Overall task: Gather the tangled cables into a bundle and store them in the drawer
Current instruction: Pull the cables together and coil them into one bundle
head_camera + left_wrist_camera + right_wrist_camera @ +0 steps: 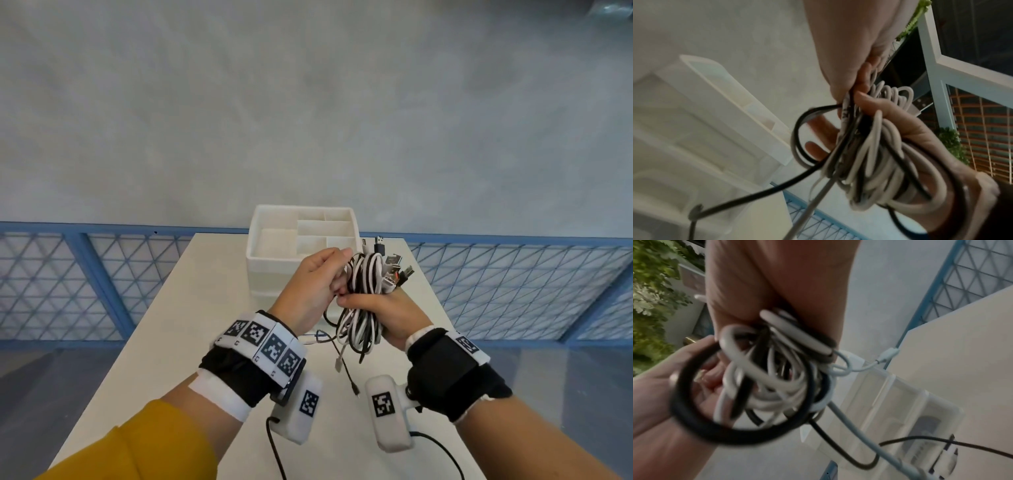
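A bundle of black and white cables (366, 284) hangs in the air over the white table (205, 308), just in front of the white drawer unit (270, 260). My right hand (373, 305) grips the coil around its middle from the right. My left hand (337, 274) curls round the strands at the coil's upper left side. Several USB plugs (394, 270) stick out of the top. Loose cable ends (342, 363) dangle toward the table. The left wrist view shows the bundle (879, 154) wrapped over the right hand (920, 138). The right wrist view shows its loops (772, 378) blurred.
The drawer unit has an open compartment tray on top (322, 226), and its drawer fronts (263, 287) sit flush. A blue mesh railing (102, 284) runs behind and beside the table. Black wrist-camera cords (274, 445) trail over the table's near part.
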A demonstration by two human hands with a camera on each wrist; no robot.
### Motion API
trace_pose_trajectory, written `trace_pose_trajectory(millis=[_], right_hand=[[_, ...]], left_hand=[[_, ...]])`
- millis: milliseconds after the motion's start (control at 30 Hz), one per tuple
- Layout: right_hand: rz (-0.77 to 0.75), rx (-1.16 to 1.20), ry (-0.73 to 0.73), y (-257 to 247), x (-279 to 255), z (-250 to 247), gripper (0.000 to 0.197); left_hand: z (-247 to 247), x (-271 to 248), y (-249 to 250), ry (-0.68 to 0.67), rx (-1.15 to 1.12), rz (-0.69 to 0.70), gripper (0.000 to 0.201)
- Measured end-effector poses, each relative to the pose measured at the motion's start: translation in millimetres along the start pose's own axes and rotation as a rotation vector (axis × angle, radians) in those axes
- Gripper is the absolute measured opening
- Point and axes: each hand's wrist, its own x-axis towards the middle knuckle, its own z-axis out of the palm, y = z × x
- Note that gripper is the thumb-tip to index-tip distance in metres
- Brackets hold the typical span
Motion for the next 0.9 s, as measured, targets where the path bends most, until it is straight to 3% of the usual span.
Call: trace_pose_trajectory(millis=[167, 267, 333, 367, 433, 500, 533, 600, 700, 900], right_hand=[[0.074, 0.139, 0.009, 7.0, -2.7, 1.3, 0.023], [0.063, 0.053, 0.013, 2.0, -4.5, 2.2, 0.020], [0.042, 0.027, 0.011, -5.6, -4.6, 1.2, 0.019], [0.032, 0.036, 0.008, -10.2, -4.7, -0.7, 0.020], [-0.001, 0.054, -0.010, -20.4, -4.9, -6.5, 0.017], [-0.036, 0.059, -0.018, -30.9, -5.8, -14.4, 0.017], [-0.043, 0.069, -0.018, -34.6, -6.2, -19.1, 0.018], [-0.039, 0.084, -0.010, -40.4, -7.7, -28.6, 0.021], [-0.029, 0.001, 0.026, -44.0, -11.2, -39.7, 0.019], [0.030, -0.396, 0.032, -29.6, -14.8, -40.1, 0.026]], left_hand=[[2.7, -3.6, -0.2, -0.012, 0.048, 0.019, 0.043], [-5.1, -3.6, -0.7, 0.050, 0.280, 0.123, 0.032], [-20.0, -1.4, -8.2, 0.042, 0.423, 0.072, 0.041], [-28.9, -0.4, -16.8, -0.038, 0.478, 0.000, 0.048], [-38.3, -7.4, -35.3, -0.284, 0.524, -0.174, 0.045], [-44.0, -20.1, -57.2, -0.488, 0.649, -0.267, 0.031], [-47.2, -24.8, -63.9, -0.518, 0.722, -0.287, 0.020], [-54.7, -31.0, -67.6, -0.477, 0.740, -0.310, 0.017], [-64.1, -33.4, -59.0, -0.325, 0.581, -0.305, 0.020], [-43.3, -22.4, -26.6, -0.270, 0.606, -0.191, 0.025]])
